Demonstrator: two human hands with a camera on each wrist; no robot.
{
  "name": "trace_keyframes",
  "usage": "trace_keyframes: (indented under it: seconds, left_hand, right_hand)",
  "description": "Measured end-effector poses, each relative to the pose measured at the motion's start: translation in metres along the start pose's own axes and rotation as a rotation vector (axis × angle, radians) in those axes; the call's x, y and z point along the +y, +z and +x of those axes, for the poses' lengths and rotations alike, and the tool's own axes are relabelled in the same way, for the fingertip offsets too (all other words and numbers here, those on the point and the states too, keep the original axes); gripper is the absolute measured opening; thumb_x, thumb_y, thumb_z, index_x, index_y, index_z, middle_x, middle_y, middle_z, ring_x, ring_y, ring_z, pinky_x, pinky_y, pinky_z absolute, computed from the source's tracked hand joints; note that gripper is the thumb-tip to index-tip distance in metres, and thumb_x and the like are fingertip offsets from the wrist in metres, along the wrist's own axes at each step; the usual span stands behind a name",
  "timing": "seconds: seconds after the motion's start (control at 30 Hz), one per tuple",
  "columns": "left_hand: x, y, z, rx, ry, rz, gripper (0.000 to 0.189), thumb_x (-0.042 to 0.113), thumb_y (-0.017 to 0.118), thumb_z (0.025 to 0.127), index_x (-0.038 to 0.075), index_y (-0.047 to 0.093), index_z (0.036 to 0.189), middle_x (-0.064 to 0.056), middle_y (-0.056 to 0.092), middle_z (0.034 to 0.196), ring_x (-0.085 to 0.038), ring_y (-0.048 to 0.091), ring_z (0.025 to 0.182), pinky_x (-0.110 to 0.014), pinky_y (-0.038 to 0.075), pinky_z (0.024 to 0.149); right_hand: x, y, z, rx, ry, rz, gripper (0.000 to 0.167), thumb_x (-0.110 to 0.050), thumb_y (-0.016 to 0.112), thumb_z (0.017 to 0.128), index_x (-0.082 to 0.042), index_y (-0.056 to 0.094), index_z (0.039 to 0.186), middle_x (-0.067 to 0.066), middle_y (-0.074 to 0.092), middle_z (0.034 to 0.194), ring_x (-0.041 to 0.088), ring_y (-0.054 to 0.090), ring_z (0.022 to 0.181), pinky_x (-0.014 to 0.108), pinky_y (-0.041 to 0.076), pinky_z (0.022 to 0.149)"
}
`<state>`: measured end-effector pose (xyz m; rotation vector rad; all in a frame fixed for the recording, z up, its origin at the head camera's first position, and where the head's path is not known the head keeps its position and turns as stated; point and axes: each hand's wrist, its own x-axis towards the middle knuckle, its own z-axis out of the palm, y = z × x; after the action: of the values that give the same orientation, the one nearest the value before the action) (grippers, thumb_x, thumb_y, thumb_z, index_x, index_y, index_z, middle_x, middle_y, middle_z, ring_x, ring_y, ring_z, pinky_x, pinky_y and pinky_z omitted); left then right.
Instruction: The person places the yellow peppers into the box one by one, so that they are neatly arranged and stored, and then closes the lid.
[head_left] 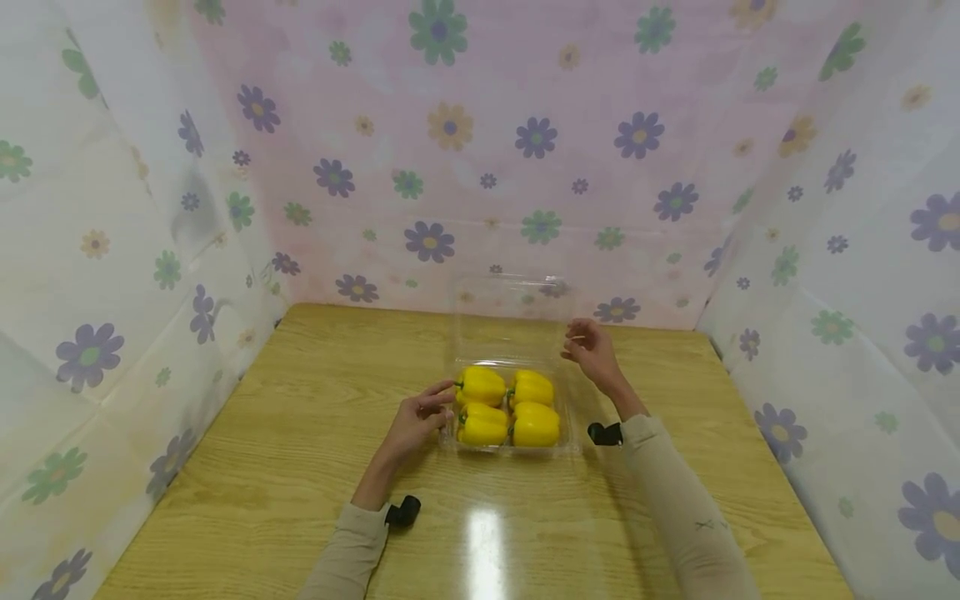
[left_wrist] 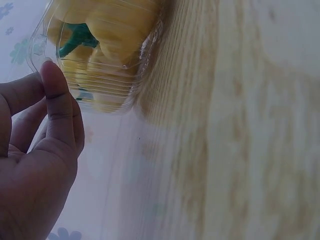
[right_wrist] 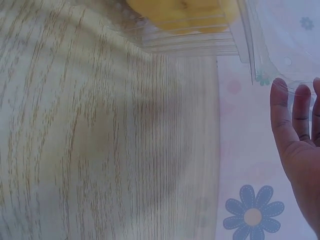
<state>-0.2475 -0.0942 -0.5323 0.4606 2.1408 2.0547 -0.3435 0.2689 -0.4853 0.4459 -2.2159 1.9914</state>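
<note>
A clear plastic clamshell container (head_left: 568, 452) stands on the table with its hinged lid (head_left: 510, 325) raised at the back. Several yellow bell peppers (head_left: 535, 425) with green stems lie inside it in two rows. At the container's left side, my left hand (head_left: 412, 423) pinches the rim between thumb and finger, as the left wrist view shows. My right hand (head_left: 596, 357) is up at the right edge of the lid. In the right wrist view its fairly straight fingertips (right_wrist: 279, 86) touch the lid's edge; the thumb is out of that view.
The wood-grain table (head_left: 315, 367) reaches back to a flower-printed cloth (head_left: 375, 167) hung behind it and along both sides. The raised lid stands close in front of the back cloth. A black wrist device (head_left: 403, 512) sits at each sleeve cuff.
</note>
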Motion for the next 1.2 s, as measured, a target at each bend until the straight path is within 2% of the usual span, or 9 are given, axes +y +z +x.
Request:
trace_keyframes:
  seconds: [0.07,0.2,0.33,0.47,0.67,0.8,0.93,1.1,1.2]
  left_hand:
    - [0.0,0.0,0.001,0.006,0.002,0.004,0.034,0.005,0.066,0.099,-0.006,0.065,0.131,-0.009,0.048,0.156,-0.016,0.061,0.095,-0.02,0.053,0.068]
    - [0.001,-0.002,0.0,0.026,0.009,0.012,0.033,0.003,0.065,0.098,-0.007,0.065,0.13,-0.012,0.047,0.156,-0.017,0.061,0.093,-0.02,0.053,0.066]
    - [0.0,-0.003,-0.002,0.028,0.018,0.016,0.034,0.003,0.065,0.098,-0.009,0.064,0.13,-0.017,0.045,0.156,-0.017,0.062,0.095,-0.02,0.053,0.066]
    - [-0.001,-0.003,-0.002,0.028,0.004,0.006,0.033,0.004,0.065,0.099,-0.008,0.065,0.13,-0.014,0.045,0.157,-0.016,0.063,0.098,-0.021,0.053,0.067]
    - [0.0,-0.001,-0.001,0.021,-0.007,-0.004,0.034,0.002,0.065,0.099,-0.007,0.064,0.131,-0.012,0.045,0.157,-0.017,0.062,0.098,-0.022,0.052,0.066]
    - [0.001,0.001,-0.001,0.012,-0.004,-0.01,0.034,0.002,0.064,0.099,-0.009,0.064,0.131,-0.014,0.044,0.157,-0.018,0.061,0.096,-0.021,0.052,0.067]
    - [-0.001,0.002,0.0,0.007,-0.007,-0.01,0.034,0.003,0.064,0.099,-0.009,0.064,0.13,-0.015,0.044,0.157,-0.018,0.061,0.094,-0.021,0.052,0.067]
    - [-0.002,0.003,0.0,0.013,-0.01,-0.025,0.032,0.002,0.065,0.098,-0.009,0.065,0.129,-0.016,0.045,0.156,-0.016,0.061,0.09,-0.021,0.053,0.066]
    - [-0.001,0.004,0.0,0.016,-0.005,-0.036,0.032,0.002,0.066,0.098,-0.01,0.065,0.128,-0.017,0.045,0.156,-0.014,0.061,0.087,-0.021,0.053,0.065]
  right_hand:
    - [0.0,0.001,0.001,-0.001,-0.013,0.013,0.024,0.008,0.055,0.1,0.004,0.052,0.123,0.035,0.047,0.115,0.02,0.062,0.092,0.025,0.061,0.079]
    - [-0.001,0.004,0.004,-0.002,-0.029,0.028,0.021,0.005,0.057,0.1,0.003,0.053,0.12,0.025,0.051,0.109,0.027,0.062,0.093,0.028,0.061,0.08]
    - [-0.003,0.007,0.004,0.0,-0.035,0.012,0.021,0.002,0.058,0.101,0.007,0.052,0.121,0.022,0.052,0.108,0.021,0.062,0.092,0.037,0.061,0.083]
    - [-0.003,0.007,0.003,0.008,-0.038,0.01,0.021,0.002,0.058,0.101,0.008,0.052,0.12,0.024,0.052,0.109,0.021,0.063,0.093,0.043,0.06,0.085]
    - [-0.002,0.005,0.001,0.007,-0.045,0.012,0.018,0.004,0.058,0.101,0.006,0.053,0.118,0.024,0.052,0.108,0.037,0.062,0.097,0.034,0.061,0.082]
    - [-0.001,0.002,0.0,0.015,-0.043,0.017,0.016,0.004,0.058,0.1,0.005,0.054,0.116,0.023,0.052,0.107,0.029,0.063,0.095,0.029,0.061,0.08]
    - [0.0,0.0,-0.004,0.022,-0.046,0.01,0.014,0.002,0.058,0.101,0.005,0.055,0.114,0.027,0.052,0.108,0.021,0.064,0.091,0.033,0.061,0.081]
    - [-0.001,0.0,-0.007,0.029,-0.036,0.003,0.021,-0.003,0.058,0.103,0.012,0.052,0.116,0.025,0.053,0.108,0.034,0.062,0.093,0.037,0.061,0.083]
    - [-0.002,0.0,-0.008,0.036,-0.022,0.007,0.027,-0.005,0.058,0.103,0.016,0.05,0.118,0.019,0.055,0.106,0.034,0.062,0.094,0.034,0.061,0.083]
